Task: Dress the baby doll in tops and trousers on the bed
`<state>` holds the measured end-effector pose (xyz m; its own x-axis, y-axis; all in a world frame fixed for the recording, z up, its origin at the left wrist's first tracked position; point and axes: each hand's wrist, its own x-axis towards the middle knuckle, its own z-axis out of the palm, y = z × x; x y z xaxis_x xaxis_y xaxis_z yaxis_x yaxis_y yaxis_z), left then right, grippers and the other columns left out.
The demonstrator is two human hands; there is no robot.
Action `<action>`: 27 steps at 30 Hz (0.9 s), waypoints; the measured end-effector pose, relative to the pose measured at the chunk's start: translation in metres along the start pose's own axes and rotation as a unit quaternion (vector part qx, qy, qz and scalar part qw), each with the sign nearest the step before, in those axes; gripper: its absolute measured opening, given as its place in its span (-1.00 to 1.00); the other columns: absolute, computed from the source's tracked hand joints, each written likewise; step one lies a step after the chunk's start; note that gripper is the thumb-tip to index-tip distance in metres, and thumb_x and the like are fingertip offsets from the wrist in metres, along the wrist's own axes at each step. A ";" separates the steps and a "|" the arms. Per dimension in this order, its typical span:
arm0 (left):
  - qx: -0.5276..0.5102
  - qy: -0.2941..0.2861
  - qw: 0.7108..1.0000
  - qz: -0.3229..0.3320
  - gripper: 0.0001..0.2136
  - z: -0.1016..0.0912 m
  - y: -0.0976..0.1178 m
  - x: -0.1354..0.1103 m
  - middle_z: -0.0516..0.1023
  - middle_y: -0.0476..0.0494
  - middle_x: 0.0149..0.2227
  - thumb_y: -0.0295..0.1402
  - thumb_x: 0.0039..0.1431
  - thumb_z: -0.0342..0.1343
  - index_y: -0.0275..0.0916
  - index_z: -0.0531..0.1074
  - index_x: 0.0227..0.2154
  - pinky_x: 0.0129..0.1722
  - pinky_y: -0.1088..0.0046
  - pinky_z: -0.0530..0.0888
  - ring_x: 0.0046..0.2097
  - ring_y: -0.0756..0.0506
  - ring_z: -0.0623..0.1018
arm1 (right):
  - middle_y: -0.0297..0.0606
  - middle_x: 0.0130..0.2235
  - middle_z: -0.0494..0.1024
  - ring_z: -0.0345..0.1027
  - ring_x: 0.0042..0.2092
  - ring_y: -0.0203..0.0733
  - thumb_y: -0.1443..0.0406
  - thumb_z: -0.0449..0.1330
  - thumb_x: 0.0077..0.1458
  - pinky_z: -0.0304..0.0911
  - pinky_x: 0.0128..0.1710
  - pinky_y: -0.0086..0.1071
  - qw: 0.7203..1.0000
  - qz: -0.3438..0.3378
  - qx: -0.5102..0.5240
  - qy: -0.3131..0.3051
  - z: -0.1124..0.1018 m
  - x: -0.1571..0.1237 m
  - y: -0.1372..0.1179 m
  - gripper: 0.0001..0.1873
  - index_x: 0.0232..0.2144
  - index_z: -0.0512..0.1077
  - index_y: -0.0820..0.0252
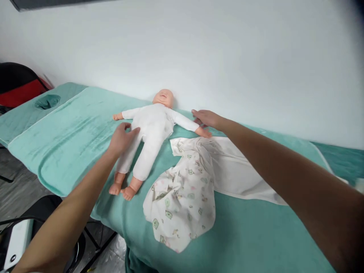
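Note:
A baby doll (155, 123) with a white cloth body lies on its back on the green bed cover, arms spread, head toward the wall. Beside the doll's hip, my left hand (123, 139) has its thumb and fingers apart and holds nothing. My right hand (209, 118) hovers by the doll's outstretched arm, fingers extended and holding nothing; whether it touches the arm I cannot tell. A baby garment (190, 193) printed with small green and pink figures lies crumpled right of the doll's legs. Next to it a plain white cloth (236, 170) is spread, partly hidden behind my right forearm.
The bed (71, 125) has a face hole (47, 101) at its left end and stands against a white wall (199, 49). A black and red chair (22, 85) is at the far left. Lower left, a white device (18, 242) rests on a black chair.

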<state>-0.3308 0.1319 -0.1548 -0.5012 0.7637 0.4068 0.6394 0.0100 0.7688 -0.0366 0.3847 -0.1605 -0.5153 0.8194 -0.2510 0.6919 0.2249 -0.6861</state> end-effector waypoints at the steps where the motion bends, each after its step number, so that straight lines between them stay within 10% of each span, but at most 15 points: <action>1: 0.039 0.021 0.999 0.018 -0.77 0.002 0.014 -0.009 0.58 -0.23 -0.17 -0.19 0.10 0.30 -0.20 0.50 -0.26 0.08 0.03 0.49 0.01 -0.30 0.53 | 0.06 -0.08 0.61 0.53 -0.13 0.04 -0.25 -0.10 0.27 0.43 -0.08 -0.13 0.998 0.039 -0.039 -0.018 -0.012 -0.015 0.016 -0.29 -0.20 0.46 0.24; 7: 0.140 -0.354 0.916 0.127 -0.76 0.047 0.091 -0.091 0.54 -0.18 -0.25 -0.11 0.13 0.25 -0.17 0.48 -0.36 -0.03 0.15 0.47 -0.10 -0.29 0.52 | -0.04 -0.09 0.62 0.49 -0.05 0.17 0.01 0.34 -0.02 0.33 -0.02 -0.09 0.962 0.027 -0.263 -0.075 -0.052 -0.112 0.054 -0.66 -0.36 0.52 0.14; 10: 0.159 -0.432 0.870 0.175 -0.85 0.069 0.113 -0.119 0.50 -0.16 -0.30 -0.31 0.16 0.19 -0.20 0.39 -0.47 -0.07 0.22 0.44 -0.18 -0.23 0.51 | -0.09 -0.04 0.62 0.48 -0.01 0.15 0.10 0.26 0.05 0.31 -0.01 -0.12 0.964 -0.027 -0.258 -0.059 -0.053 -0.154 0.036 -0.76 -0.31 0.54 0.11; 16: 0.004 -0.320 0.897 0.306 -0.83 0.061 0.190 -0.139 0.51 -0.16 -0.18 -0.30 0.34 -0.02 -0.17 0.40 -0.37 -0.05 0.25 0.43 -0.10 -0.17 0.49 | -0.31 -0.10 0.64 0.48 -0.08 -0.02 0.01 0.11 0.21 0.29 -0.06 -0.25 0.973 -0.197 -0.117 -0.038 -0.052 -0.251 -0.027 -0.63 -0.18 0.59 0.06; 21: -0.051 -0.116 0.942 0.312 -0.62 0.050 0.241 -0.147 0.39 -0.29 0.14 -0.25 0.08 0.27 -0.18 0.36 -0.05 0.21 0.09 0.35 0.22 -0.31 0.36 | -0.34 -0.16 0.64 0.46 -0.13 -0.11 0.03 0.15 0.19 0.27 -0.20 -0.36 0.966 -0.254 0.007 -0.036 -0.061 -0.329 -0.064 -0.63 -0.17 0.62 0.08; 25: -0.046 -0.253 0.919 0.300 -0.74 0.037 0.249 -0.152 0.53 -0.20 -0.10 -0.26 0.19 0.14 -0.20 0.37 -0.09 -0.09 0.22 0.46 -0.07 -0.23 0.55 | -0.31 -0.16 0.62 0.45 -0.16 -0.13 -0.04 0.20 0.16 0.26 -0.24 -0.37 0.964 -0.264 0.015 -0.039 -0.069 -0.366 -0.068 -0.61 -0.18 0.60 0.07; 27: 0.003 -0.228 0.928 0.294 -0.84 0.030 0.246 -0.155 0.55 -0.14 -0.23 -0.27 0.24 0.10 -0.20 0.40 -0.18 -0.20 0.24 0.43 -0.19 -0.20 0.55 | -0.31 -0.14 0.62 0.46 -0.18 -0.12 -0.03 0.24 0.13 0.26 -0.28 -0.36 0.970 -0.239 -0.021 -0.044 -0.071 -0.374 -0.063 -0.62 -0.13 0.57 0.05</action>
<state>-0.0782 0.0356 -0.0434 0.2346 0.8317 0.5033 0.7278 -0.4935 0.4763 0.1485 0.1011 0.0256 -0.8218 0.5690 0.0297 0.3829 0.5901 -0.7107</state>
